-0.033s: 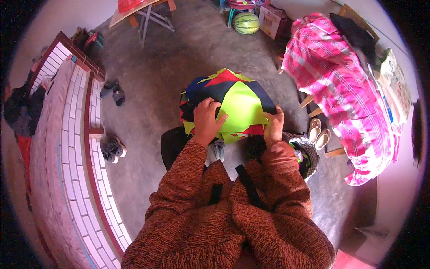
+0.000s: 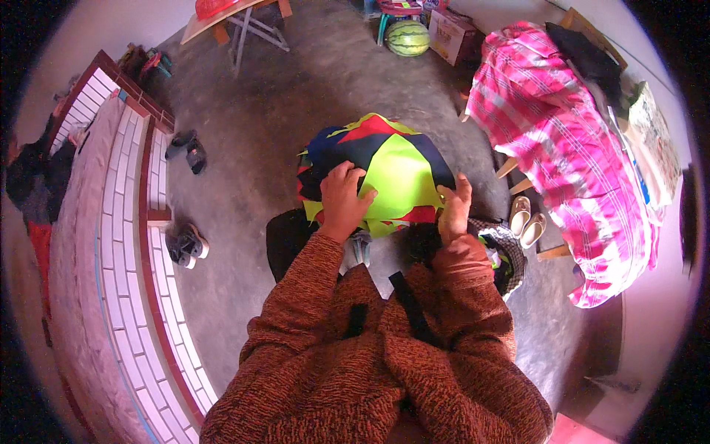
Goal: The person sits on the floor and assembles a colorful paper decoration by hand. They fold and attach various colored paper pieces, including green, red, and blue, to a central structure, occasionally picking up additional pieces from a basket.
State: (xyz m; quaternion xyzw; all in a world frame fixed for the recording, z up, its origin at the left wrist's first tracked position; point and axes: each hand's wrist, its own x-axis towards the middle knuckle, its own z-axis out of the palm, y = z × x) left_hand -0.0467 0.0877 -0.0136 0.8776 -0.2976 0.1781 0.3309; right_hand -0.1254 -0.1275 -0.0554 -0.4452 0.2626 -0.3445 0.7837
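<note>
A multicoloured cloth [image 2: 399, 166] in neon yellow-green, navy and red is bunched up in front of me above the concrete floor. My left hand [image 2: 344, 200] rests on its left side with the fingers curled into the fabric. My right hand [image 2: 453, 211] grips its right edge, fingers closed on the cloth. Both arms wear rust-orange knitted sleeves.
A pink checked cloth [image 2: 562, 148] covers furniture on the right, with pale sandals [image 2: 526, 216] beside it. A basket [image 2: 506, 259] stands by my right elbow. A watermelon [image 2: 407, 37], a cardboard box [image 2: 452, 33] and a folding table [image 2: 237, 21] are farther off. A white tiled low wall [image 2: 122, 251] and shoes [image 2: 185, 244] are on the left.
</note>
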